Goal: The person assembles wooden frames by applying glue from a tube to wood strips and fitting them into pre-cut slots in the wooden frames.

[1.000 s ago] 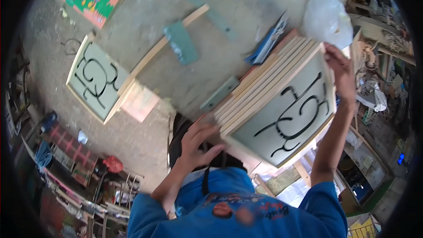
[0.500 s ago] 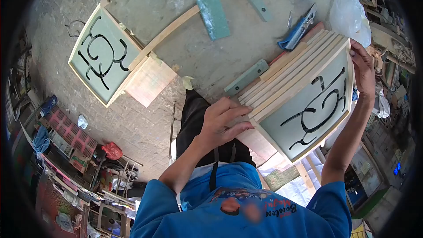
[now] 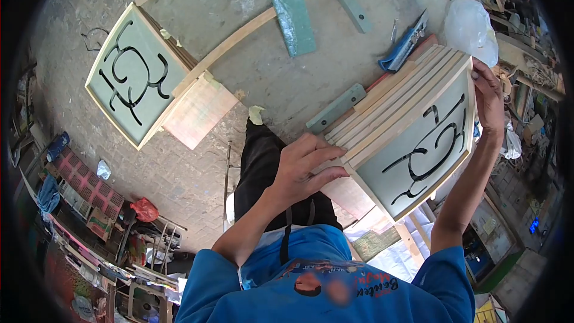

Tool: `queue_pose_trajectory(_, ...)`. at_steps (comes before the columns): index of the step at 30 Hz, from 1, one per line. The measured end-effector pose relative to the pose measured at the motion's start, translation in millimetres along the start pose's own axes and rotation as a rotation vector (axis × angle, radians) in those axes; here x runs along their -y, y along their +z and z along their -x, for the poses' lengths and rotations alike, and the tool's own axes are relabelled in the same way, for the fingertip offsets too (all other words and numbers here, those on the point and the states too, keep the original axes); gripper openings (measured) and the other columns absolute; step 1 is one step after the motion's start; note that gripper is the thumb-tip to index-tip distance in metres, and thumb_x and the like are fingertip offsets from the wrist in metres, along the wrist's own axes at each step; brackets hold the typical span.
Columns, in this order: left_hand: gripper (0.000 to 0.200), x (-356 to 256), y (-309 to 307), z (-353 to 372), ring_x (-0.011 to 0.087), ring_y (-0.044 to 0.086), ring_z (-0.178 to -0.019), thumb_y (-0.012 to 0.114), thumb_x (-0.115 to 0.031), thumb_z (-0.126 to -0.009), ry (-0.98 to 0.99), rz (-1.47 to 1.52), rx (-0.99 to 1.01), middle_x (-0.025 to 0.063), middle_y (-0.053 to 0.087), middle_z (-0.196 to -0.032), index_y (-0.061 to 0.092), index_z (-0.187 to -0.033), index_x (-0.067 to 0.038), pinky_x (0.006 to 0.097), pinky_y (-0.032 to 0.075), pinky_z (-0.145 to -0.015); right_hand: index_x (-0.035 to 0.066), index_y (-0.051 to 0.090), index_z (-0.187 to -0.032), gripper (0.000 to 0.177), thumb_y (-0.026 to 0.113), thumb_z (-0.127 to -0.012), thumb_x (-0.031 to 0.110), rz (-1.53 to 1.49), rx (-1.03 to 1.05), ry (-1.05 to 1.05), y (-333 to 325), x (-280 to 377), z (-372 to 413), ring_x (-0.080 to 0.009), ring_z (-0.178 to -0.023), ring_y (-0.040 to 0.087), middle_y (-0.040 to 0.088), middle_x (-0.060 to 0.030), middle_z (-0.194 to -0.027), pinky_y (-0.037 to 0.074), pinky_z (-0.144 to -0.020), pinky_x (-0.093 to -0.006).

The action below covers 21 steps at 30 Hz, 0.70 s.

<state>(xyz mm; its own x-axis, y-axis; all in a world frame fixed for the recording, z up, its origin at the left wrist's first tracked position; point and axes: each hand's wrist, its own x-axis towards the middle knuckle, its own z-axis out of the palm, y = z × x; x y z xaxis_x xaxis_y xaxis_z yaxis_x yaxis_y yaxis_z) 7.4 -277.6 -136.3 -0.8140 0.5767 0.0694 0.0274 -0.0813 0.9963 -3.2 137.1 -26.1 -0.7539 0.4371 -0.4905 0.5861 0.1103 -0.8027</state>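
A stack of wood-framed panels stands tilted at my right front. Its top framed panel has a pale green face with black curved lettering and a light wooden border. My left hand grips the near left corner of the stack, thumb and fingers closed about the frame edge. At the far right corner, my right hand holds the frame's border with bent fingers; some fingertips are hidden behind it.
Another stack's lettered panel stands at the left, beside a pale wooden block. A long curved strip crosses a green board. A blue-handled saw and a clear plastic bag lie beyond the right stack.
The view has shifted and turned slightly. Both hands stay at the same corners of the framed panel, which has hardly moved.
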Motion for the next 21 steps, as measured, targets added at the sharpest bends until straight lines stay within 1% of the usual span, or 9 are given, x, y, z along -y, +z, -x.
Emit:
queue_pose_trajectory(2,0.04,-0.3,1.1,-1.6,0.0205,0.058,-0.069,0.082,-0.022,-0.066,-0.015,0.014,-0.034,0.0053,0.061,-0.079,0.07,-0.102,-0.007,0.0308,0.045,-0.057,-0.004,0.058,-0.122,0.032,0.053,-0.091,0.006,0.001,-0.006,-0.012,0.0,-1.0,-0.1,-0.0134,-0.1,0.059,0.063,-0.0081,-0.111,0.044,-0.093,-0.0257)
queue_pose_trajectory(4,0.04,-0.7,0.8,-2.3,0.0205,0.058,-0.069,0.082,-0.022,-0.066,-0.014,0.005,-0.029,0.0053,0.061,-0.079,0.07,-0.102,-0.007,0.0308,0.045,-0.058,-0.004,0.058,-0.123,0.033,0.054,-0.091,0.005,0.01,-0.05,-0.003,1.0,-1.2,0.7,-0.0137,-0.1,0.059,0.063,-0.0086,-0.111,0.045,-0.093,-0.0259)
queue_pose_trajectory(8,0.041,1.2,0.7,-2.6,0.0205,0.058,-0.07,0.082,-0.022,-0.066,0.001,-0.012,-0.025,0.0053,0.061,-0.079,0.07,-0.102,-0.007,0.0305,0.045,-0.058,-0.004,0.058,-0.124,0.035,0.056,-0.091,0.007,0.002,-0.014,0.007,-1.6,-1.6,-0.2,-0.0136,-0.098,0.06,0.064,-0.0085,-0.109,0.045,-0.092,-0.0261)
queue_pose_trajectory(12,0.041,-0.8,-1.3,-3.8,0.0206,0.058,-0.07,0.083,-0.022,-0.066,-0.011,0.001,-0.015,0.0054,0.061,-0.079,0.07,-0.102,-0.007,0.0303,0.045,-0.059,-0.003,0.057,-0.124,0.035,0.056,-0.091,0.008,0.011,-0.025,0.012,1.0,-0.1,1.2,-0.0131,-0.097,0.06,0.065,-0.0082,-0.108,0.045,-0.092,-0.0259)
queue_pose_trajectory(14,0.037,-1.6,-3.5,-4.1,0.0207,0.061,-0.074,0.079,-0.022,-0.074,-0.022,0.006,0.026,0.0082,0.061,-0.08,0.068,-0.104,-0.004,0.0297,0.047,-0.064,-0.003,0.057,-0.125,0.036,0.056,-0.091,0.009,0.004,-0.021,0.003,0.7,-0.1,1.5,-0.0131,-0.097,0.06,0.065,-0.0082,-0.108,0.045,-0.091,-0.026)
queue_pose_trajectory(18,0.036,-2.0,-4.5,-4.3,0.021,0.061,-0.075,0.079,-0.021,-0.074,-0.017,0.01,0.03,0.009,0.061,-0.081,0.068,-0.103,-0.004,0.0298,0.047,-0.065,-0.003,0.058,-0.124,0.035,0.055,-0.091,0.008,0.009,-0.029,0.004,4.4,1.7,2.2,-0.013,-0.097,0.06,0.065,-0.0077,-0.107,0.046,-0.091,-0.0258)
queue_pose_trajectory(20,0.034,-4.7,-5.0,-5.6,0.0219,0.061,-0.075,0.079,-0.021,-0.074,-0.046,-0.008,0.042,0.0097,0.061,-0.082,0.069,-0.101,-0.003,0.0302,0.047,-0.066,-0.002,0.06,-0.122,0.034,0.053,-0.09,0.007,0.094,-0.064,0.025,5.4,4.5,2.6,-0.013,-0.096,0.06,0.065,-0.0072,-0.107,0.046,-0.089,-0.0256)
queue_pose_trajectory(21,0.034,-3.6,-4.4,-6.1,0.0219,0.061,-0.075,0.079,-0.021,-0.074,-0.028,0.012,0.042,0.0097,0.061,-0.082,0.069,-0.101,-0.003,0.0302,0.047,-0.066,-0.002,0.061,-0.12,0.034,0.053,-0.089,0.006,0.075,-0.061,0.009,3.0,1.9,2.0,-0.0128,-0.096,0.06,0.066,-0.0068,-0.107,0.046,-0.088,-0.0252)
